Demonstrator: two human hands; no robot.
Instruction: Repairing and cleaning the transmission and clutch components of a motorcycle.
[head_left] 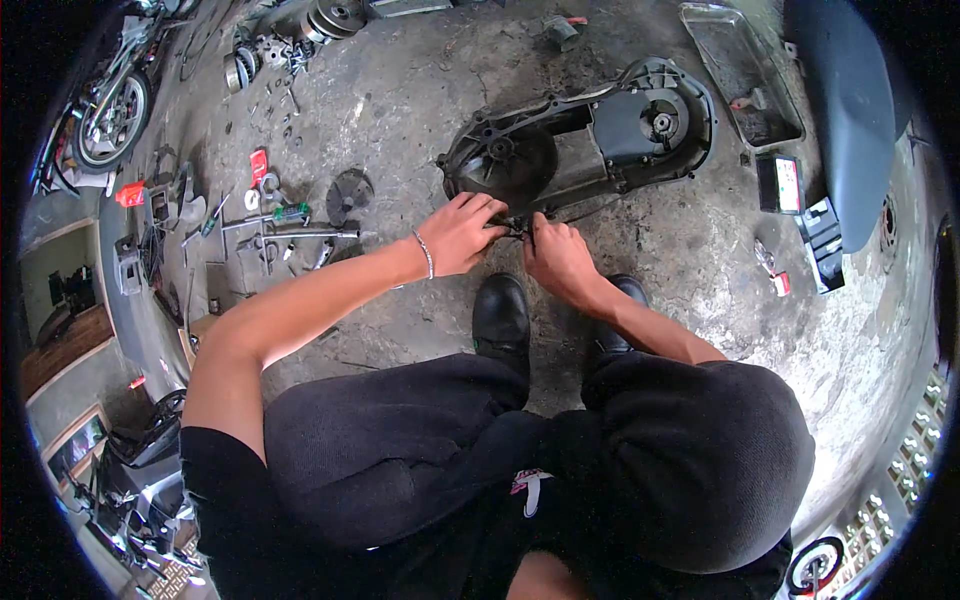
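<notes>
A long, dark scooter engine casing (pixel 585 172) lies on the concrete floor just in front of my boots, its open side facing up. A round hollow fills its left end, and a grey plate with a round hub (pixel 662 122) sits at its right. My left hand (pixel 464 234), with a bracelet at the wrist, has its fingers closed at the casing's near edge. Close beside it, my right hand (pixel 562 258) is closed too, thumb and fingers pinched together. Between the fingertips shows a small dark part (pixel 517 229); its kind cannot be made out.
Left on the floor are a green-handled screwdriver (pixel 290 213), a long metal bar (pixel 310 235), a dark finned disc (pixel 350 196) and several small parts. Right are a metal tray (pixel 745 80) with a brush, a battery (pixel 780 183) and a scooter seat (pixel 852 120).
</notes>
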